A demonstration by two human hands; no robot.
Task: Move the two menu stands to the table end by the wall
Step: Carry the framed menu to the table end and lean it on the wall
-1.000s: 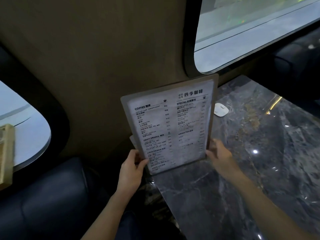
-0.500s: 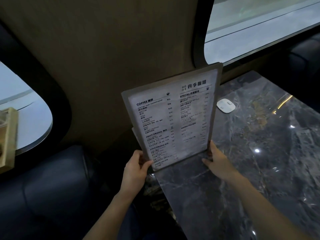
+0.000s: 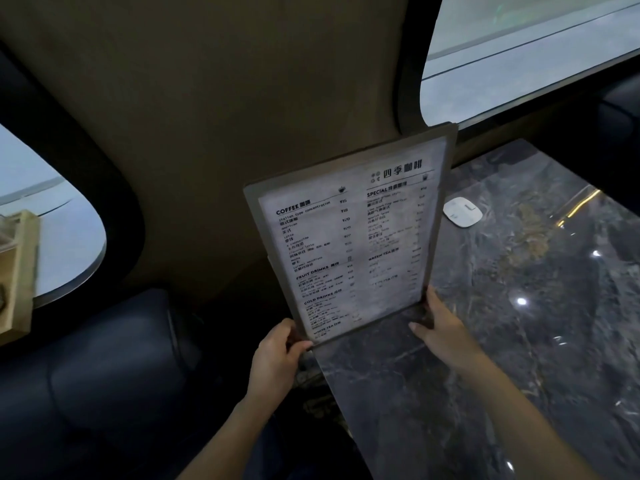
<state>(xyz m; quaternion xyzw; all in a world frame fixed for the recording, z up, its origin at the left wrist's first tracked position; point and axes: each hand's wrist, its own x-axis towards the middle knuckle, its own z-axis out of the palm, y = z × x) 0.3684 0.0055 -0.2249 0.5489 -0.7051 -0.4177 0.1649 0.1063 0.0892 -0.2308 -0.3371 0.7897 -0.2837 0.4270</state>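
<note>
A clear menu stand (image 3: pixel 349 237) with a white printed drinks list stands upright at the left end of the dark marble table (image 3: pixel 502 323), close to the brown wall. My left hand (image 3: pixel 275 355) grips its lower left corner. My right hand (image 3: pixel 440 327) holds its lower right corner, fingers against the foot. A thin edge of something flat shows just behind the stand's left side; I cannot tell whether it is a second stand.
A small white oval device (image 3: pixel 462 212) lies on the table right of the stand. Dark blue seats (image 3: pixel 104 393) sit below left. A wooden box (image 3: pixel 17 271) is at the far left. Windows flank the wall panel.
The stand with both hands on it has shifted slightly further along the table toward the wall; my view has drifted left, so it sits more to the right in frame.
</note>
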